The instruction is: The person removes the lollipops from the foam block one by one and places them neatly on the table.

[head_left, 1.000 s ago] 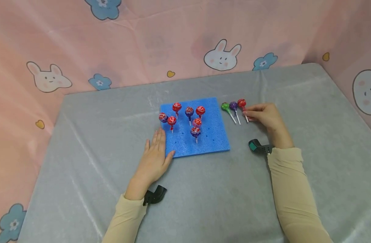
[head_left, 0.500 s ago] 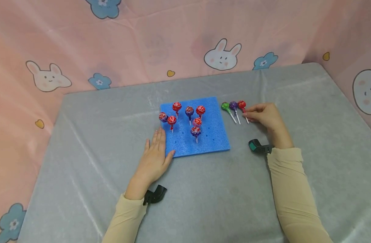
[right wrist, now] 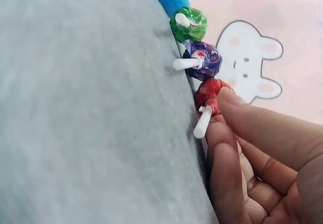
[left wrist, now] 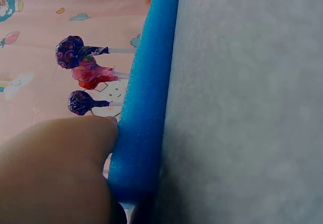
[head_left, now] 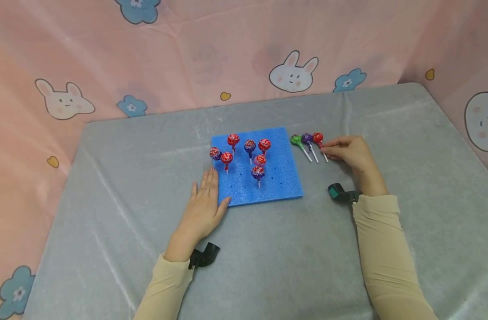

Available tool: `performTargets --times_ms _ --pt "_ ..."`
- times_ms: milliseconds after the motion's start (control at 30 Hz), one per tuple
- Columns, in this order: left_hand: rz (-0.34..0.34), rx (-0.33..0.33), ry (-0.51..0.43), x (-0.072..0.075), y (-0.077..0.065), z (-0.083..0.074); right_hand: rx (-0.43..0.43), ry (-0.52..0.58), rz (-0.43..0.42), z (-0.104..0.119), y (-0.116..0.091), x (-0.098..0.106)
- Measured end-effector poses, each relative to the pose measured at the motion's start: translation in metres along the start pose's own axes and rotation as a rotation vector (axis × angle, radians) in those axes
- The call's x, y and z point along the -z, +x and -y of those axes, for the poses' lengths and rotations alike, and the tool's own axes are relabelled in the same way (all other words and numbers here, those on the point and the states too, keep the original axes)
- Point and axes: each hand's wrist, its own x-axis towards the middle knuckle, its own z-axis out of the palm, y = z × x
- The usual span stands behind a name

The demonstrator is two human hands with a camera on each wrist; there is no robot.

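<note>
My right hand (head_left: 351, 154) pinches a red-wrapped lollipop (head_left: 318, 138) between thumb and fingertips, just below its head. The right wrist view shows its white stick (right wrist: 203, 123) poking out past the fingers. Beside it on the table lie a purple lollipop (head_left: 307, 138) and a green lollipop (head_left: 296, 140), side by side. My left hand (head_left: 201, 206) rests with straight fingers along the left edge of a blue foam board (head_left: 284, 186), its thumb at the front corner. Several lollipops stand upright in the board, among them a purple one (head_left: 258, 173) nearest me and a red one (head_left: 233, 139) at the back.
Small holes (head_left: 274, 179) dot the front part of the board. Grey cloth covers the table (head_left: 268, 258). Behind it hangs a pink curtain (head_left: 196, 58) with rabbits and flowers. A black wrist camera (head_left: 342, 194) sits at the right wrist, another (head_left: 205, 256) at the left.
The red lollipop has shifted slightly, its head and stick now lying more parallel to the purple one. Both hands stay in nearly the same place.
</note>
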Motion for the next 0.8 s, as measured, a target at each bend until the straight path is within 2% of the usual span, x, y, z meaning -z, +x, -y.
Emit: performTargets --times_ms 67,233,467,667,800 --pt "-0.002 0.0 0.0 0.0 0.0 0.0 -0.008 0.043 -0.009 -0.001 -0.001 0.001" --pt "-0.004 0.002 -0.005 0.0 0.001 -0.001 -0.009 0.064 -0.047 0.001 -0.004 0.002" --pt "-0.001 0.001 -0.007 0.0 0.001 -0.001 0.045 0.087 -0.08 0.014 -0.01 0.001" --pt "0.006 0.007 -0.006 0.001 0.001 -0.001 0.076 0.088 -0.03 0.029 -0.018 -0.004" --pt "0.008 0.013 -0.006 0.0 0.001 -0.001 0.134 0.117 0.049 0.042 -0.024 -0.013"
